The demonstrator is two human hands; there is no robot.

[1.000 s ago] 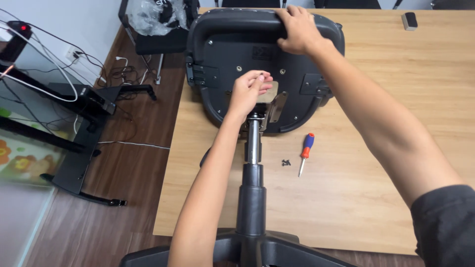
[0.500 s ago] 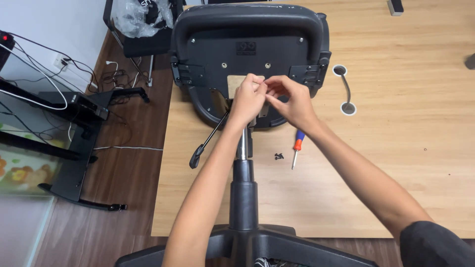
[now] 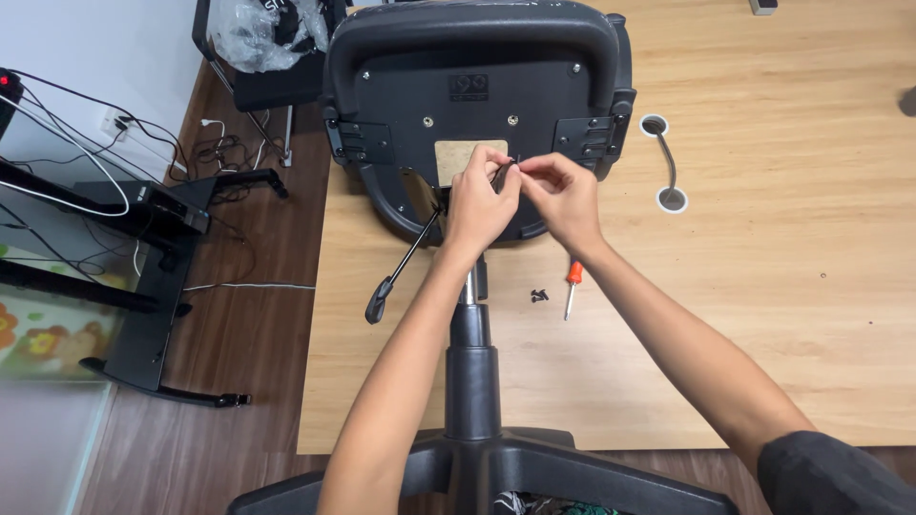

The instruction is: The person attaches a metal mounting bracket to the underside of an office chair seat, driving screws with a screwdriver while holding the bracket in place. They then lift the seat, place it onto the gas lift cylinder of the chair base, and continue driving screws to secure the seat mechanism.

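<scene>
At the left edge of the wooden worktop (image 3: pixel 763 315) lies an upturned black office chair, its seat underside (image 3: pixel 472 105) facing up and its lever (image 3: pixel 405 262) jutting left. Over the bare mounting patch, the left hand (image 3: pixel 477 205) pinches a small dark part, likely a screw (image 3: pixel 513 161), while the right hand (image 3: pixel 563 195) closes its fingertips on the same piece. Such a tiny fastener could slip and roll off among the floor cables. Spare screws (image 3: pixel 539 296) and a red-handled screwdriver (image 3: pixel 571 286) lie near, right of the column; a cable grommet (image 3: pixel 663 162) sits farther right. Dark wood flooring and black stands fill the room's left.
</scene>
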